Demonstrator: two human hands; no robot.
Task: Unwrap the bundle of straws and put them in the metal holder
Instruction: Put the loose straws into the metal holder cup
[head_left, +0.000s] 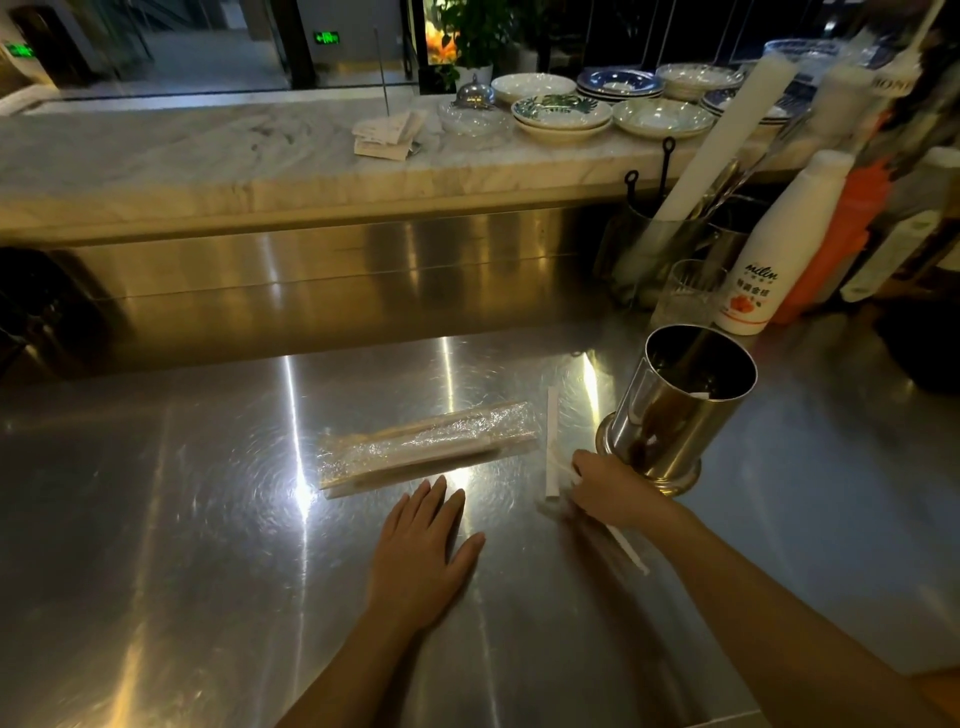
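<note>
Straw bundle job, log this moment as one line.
bundle: still wrapped, on counter | left hand: flat, empty | right hand: on loose straws | holder: upright

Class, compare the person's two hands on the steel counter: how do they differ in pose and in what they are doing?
The left hand lies flat, fingers spread, empty; the right hand is curled, pinching white paper-wrapped straws. The left rests near the wrapped bundle; the right sits beside the metal holder. Both rest on the counter.
</note>
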